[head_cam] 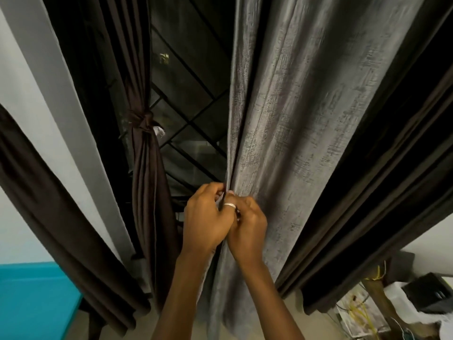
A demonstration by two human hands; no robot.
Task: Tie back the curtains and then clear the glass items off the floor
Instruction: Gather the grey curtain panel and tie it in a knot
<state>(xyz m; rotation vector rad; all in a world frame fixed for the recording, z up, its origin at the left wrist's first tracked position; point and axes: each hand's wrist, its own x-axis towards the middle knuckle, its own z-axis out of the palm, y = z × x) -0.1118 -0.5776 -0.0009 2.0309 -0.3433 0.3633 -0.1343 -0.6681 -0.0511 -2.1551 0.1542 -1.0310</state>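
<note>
Window bay, panes dark behind a black grille (pixel 188 89). The left hand (pixel 208 217) and right hand (pixel 248 225) meet at centre, knuckles touching. Each is curled tight on the bunched edge of the grey curtain (pixel 306 119). Left of it, 1 dark brown curtain (pixel 147 168) hangs already tied at a knot (pixel 143 120). White wall (pixel 31 82) far left, teal surface (pixel 31 298) below. Beige floor (pixel 311 322); yellow wires (pixel 358 312) and 1 black box (pixel 431 293) lower right.

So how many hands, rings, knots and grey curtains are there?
2 hands: left hand, right hand
1 ring
1 knot
1 grey curtain
Total: 5
</note>
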